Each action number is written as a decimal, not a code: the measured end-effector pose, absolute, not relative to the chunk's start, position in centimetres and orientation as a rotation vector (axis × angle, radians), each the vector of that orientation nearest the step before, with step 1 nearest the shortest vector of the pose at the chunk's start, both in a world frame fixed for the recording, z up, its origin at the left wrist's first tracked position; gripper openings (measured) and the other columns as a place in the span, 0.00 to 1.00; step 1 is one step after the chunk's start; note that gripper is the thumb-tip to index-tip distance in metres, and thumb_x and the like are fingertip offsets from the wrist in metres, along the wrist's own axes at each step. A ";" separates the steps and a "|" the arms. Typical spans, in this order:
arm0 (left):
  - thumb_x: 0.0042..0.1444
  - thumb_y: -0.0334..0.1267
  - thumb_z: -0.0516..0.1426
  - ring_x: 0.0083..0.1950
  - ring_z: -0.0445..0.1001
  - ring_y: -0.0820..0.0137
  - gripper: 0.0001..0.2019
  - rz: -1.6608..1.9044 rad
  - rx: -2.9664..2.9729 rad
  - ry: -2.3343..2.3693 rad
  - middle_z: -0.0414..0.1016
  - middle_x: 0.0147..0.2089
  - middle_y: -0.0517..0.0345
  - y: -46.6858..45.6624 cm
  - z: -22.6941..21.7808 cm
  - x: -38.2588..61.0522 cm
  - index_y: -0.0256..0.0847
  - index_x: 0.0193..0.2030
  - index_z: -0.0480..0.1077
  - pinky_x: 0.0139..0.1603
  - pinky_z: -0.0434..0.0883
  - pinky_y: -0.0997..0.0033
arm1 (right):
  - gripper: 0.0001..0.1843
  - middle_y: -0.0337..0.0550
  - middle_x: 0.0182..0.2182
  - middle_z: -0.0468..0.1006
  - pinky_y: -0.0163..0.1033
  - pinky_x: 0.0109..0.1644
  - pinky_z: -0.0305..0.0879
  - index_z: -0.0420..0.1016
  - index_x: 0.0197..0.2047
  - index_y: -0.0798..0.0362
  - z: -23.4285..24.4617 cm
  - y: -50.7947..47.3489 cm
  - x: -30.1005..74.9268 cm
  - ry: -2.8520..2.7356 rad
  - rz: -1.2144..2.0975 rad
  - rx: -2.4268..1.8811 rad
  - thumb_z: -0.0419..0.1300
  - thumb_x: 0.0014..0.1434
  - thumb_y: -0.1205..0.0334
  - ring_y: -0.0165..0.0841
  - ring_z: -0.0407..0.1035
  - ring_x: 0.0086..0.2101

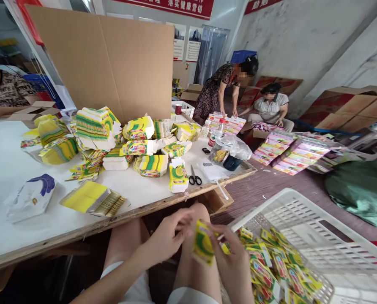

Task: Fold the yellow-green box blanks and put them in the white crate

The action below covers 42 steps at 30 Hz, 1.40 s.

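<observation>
Over my knees, both hands work on one small yellow-and-green carton (203, 244). My right hand (236, 261) is closed on its right side. My left hand (168, 236) pinches at its upper left edge, fingers bent together. To the right stands a white plastic basket (305, 219) with several folded cartons of the same print (271, 266) inside. On the white table (4, 169) lie stacks of flat yellow-green carton blanks (96, 124).
Black-handled scissors (194, 177), a yellow stack of flat sheets (91, 198) and a glove packet (30, 198) lie near the table's front edge. A tall cardboard sheet (112, 59) stands behind. Two people work at the back right among pink boxes (290, 154); a third person sits far left.
</observation>
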<state>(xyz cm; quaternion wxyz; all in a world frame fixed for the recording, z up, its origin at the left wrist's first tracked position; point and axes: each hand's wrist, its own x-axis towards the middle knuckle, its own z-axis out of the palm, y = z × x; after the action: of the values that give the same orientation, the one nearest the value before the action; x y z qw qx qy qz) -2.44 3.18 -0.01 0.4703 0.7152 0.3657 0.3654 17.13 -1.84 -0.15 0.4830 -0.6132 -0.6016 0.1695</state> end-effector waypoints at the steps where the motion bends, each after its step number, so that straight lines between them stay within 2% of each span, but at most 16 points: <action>1: 0.63 0.37 0.57 0.62 0.73 0.60 0.22 0.944 1.914 0.976 0.74 0.62 0.46 4.7 0.2 -2.2 0.43 0.64 0.64 0.63 0.70 0.59 | 0.18 0.50 0.35 0.82 0.50 0.43 0.70 0.82 0.38 0.50 0.1 -2.0 18.4 -1.462 0.210 -1.580 0.57 0.63 0.46 0.45 0.74 0.37; 3: 0.61 0.37 0.59 0.72 0.59 0.56 0.27 1.013 2.043 1.093 0.63 0.70 0.43 8.1 0.3 -2.0 0.41 0.67 0.60 0.73 0.56 0.50 | 0.22 0.54 0.39 0.80 0.56 0.48 0.67 0.81 0.38 0.51 0.3 -2.5 20.4 -1.426 -0.039 -1.689 0.55 0.62 0.43 0.50 0.73 0.42; 5: 0.59 0.37 0.61 0.75 0.52 0.51 0.30 1.023 2.083 1.163 0.60 0.72 0.41 11.2 0.0 -2.1 0.39 0.67 0.61 0.74 0.49 0.42 | 0.22 0.54 0.38 0.80 0.53 0.45 0.70 0.80 0.41 0.52 -0.1 -3.0 21.4 -1.423 0.023 -1.731 0.55 0.62 0.43 0.49 0.74 0.39; 9: 0.64 0.35 0.55 0.65 0.69 0.49 0.14 0.976 2.147 1.247 0.76 0.60 0.40 14.5 -1.3 -3.0 0.38 0.53 0.74 0.67 0.62 0.41 | 0.18 0.47 0.32 0.82 0.42 0.36 0.72 0.80 0.41 0.50 -2.1 -3.8 20.0 -1.437 0.456 -1.670 0.55 0.64 0.47 0.40 0.76 0.31; 14: 0.58 0.41 0.63 0.59 0.74 0.52 0.14 0.972 2.268 1.227 0.79 0.56 0.45 14.7 -1.8 -4.3 0.41 0.50 0.77 0.63 0.69 0.48 | 0.18 0.45 0.29 0.83 0.40 0.36 0.72 0.80 0.40 0.50 -3.1 -2.9 16.4 -1.371 0.788 -1.509 0.58 0.63 0.45 0.39 0.77 0.30; 17: 0.65 0.39 0.56 0.57 0.77 0.56 0.11 1.045 2.315 1.190 0.81 0.51 0.47 13.8 -1.6 -4.7 0.42 0.47 0.79 0.62 0.71 0.50 | 0.20 0.46 0.28 0.83 0.39 0.36 0.72 0.80 0.41 0.52 -2.2 -2.0 14.8 -1.251 0.919 -1.416 0.60 0.62 0.44 0.39 0.77 0.29; 20: 0.69 0.36 0.50 0.62 0.74 0.56 0.15 1.178 2.336 1.134 0.80 0.55 0.46 10.8 -1.8 -5.5 0.41 0.52 0.77 0.66 0.69 0.47 | 0.24 0.47 0.28 0.84 0.40 0.35 0.72 0.81 0.40 0.53 -1.3 -1.5 13.6 -1.017 0.981 -1.319 0.60 0.60 0.40 0.38 0.75 0.28; 21: 0.68 0.35 0.51 0.64 0.73 0.55 0.14 1.209 2.351 1.090 0.80 0.56 0.46 9.3 -2.2 -5.8 0.41 0.53 0.76 0.66 0.69 0.46 | 0.25 0.47 0.29 0.84 0.40 0.35 0.72 0.81 0.41 0.54 -1.1 -1.5 13.3 -0.937 1.013 -1.271 0.60 0.60 0.39 0.37 0.75 0.28; 23: 0.64 0.32 0.57 0.60 0.76 0.57 0.13 1.205 2.414 0.926 0.83 0.53 0.51 5.7 -3.1 -6.6 0.45 0.54 0.77 0.62 0.74 0.52 | 0.24 0.46 0.30 0.85 0.39 0.33 0.71 0.81 0.42 0.53 -1.1 -1.5 12.8 -0.798 1.081 -1.177 0.61 0.60 0.40 0.36 0.75 0.28; 25: 0.63 0.26 0.57 0.62 0.75 0.57 0.23 1.156 2.523 0.673 0.81 0.56 0.51 2.4 -4.2 -7.2 0.46 0.64 0.68 0.61 0.76 0.54 | 0.21 0.45 0.31 0.85 0.37 0.32 0.71 0.80 0.41 0.52 -1.4 -1.5 12.5 -0.707 1.128 -1.123 0.66 0.56 0.42 0.35 0.75 0.28; 27: 0.61 0.23 0.57 0.64 0.73 0.56 0.28 1.163 2.464 0.630 0.78 0.60 0.51 -0.1 -4.8 -7.3 0.49 0.66 0.65 0.63 0.74 0.55 | 0.19 0.44 0.32 0.85 0.39 0.34 0.73 0.79 0.37 0.51 -1.8 -1.6 12.2 -0.678 1.146 -1.114 0.71 0.50 0.45 0.37 0.77 0.30; 29: 0.61 0.28 0.59 0.68 0.67 0.53 0.26 1.297 2.183 0.774 0.74 0.64 0.50 -1.4 -4.7 -7.0 0.51 0.65 0.67 0.67 0.69 0.51 | 0.20 0.45 0.32 0.85 0.41 0.37 0.75 0.77 0.38 0.50 -2.0 -1.7 11.7 -0.678 1.179 -1.106 0.72 0.49 0.46 0.39 0.78 0.33; 31: 0.61 0.38 0.61 0.71 0.62 0.50 0.24 1.392 1.703 0.921 0.70 0.67 0.48 -1.5 -3.7 -6.5 0.49 0.64 0.69 0.70 0.63 0.48 | 0.20 0.44 0.30 0.85 0.43 0.38 0.75 0.75 0.40 0.50 -2.1 -2.0 11.0 -0.694 1.246 -1.077 0.72 0.51 0.47 0.40 0.79 0.31; 35: 0.57 0.57 0.61 0.65 0.69 0.45 0.30 1.072 0.865 0.801 0.74 0.63 0.42 -0.4 -0.9 -5.8 0.42 0.62 0.71 0.65 0.68 0.46 | 0.20 0.43 0.26 0.83 0.42 0.35 0.75 0.76 0.38 0.53 -1.9 -2.6 9.5 -0.763 1.399 -1.035 0.71 0.52 0.46 0.38 0.77 0.27; 38: 0.52 0.58 0.64 0.65 0.70 0.46 0.32 0.891 0.684 0.561 0.74 0.63 0.43 -0.2 0.1 -5.9 0.44 0.61 0.72 0.64 0.67 0.46 | 0.19 0.44 0.28 0.83 0.42 0.37 0.74 0.77 0.36 0.52 -1.8 -2.9 8.8 -0.807 1.454 -0.991 0.71 0.51 0.45 0.37 0.77 0.28; 42: 0.49 0.57 0.66 0.67 0.66 0.47 0.32 0.891 0.707 0.385 0.72 0.65 0.47 -0.9 -0.2 -6.2 0.47 0.60 0.73 0.67 0.63 0.48 | 0.16 0.44 0.31 0.83 0.43 0.42 0.74 0.78 0.39 0.51 -1.8 -3.1 8.7 -0.787 1.475 -0.971 0.70 0.55 0.47 0.37 0.77 0.32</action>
<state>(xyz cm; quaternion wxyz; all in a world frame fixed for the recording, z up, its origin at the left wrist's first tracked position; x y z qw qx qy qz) -6.17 -0.89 -0.17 0.8251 0.3326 0.1814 0.4191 8.71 -3.08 -1.80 0.5680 -0.4133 -0.3350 0.6280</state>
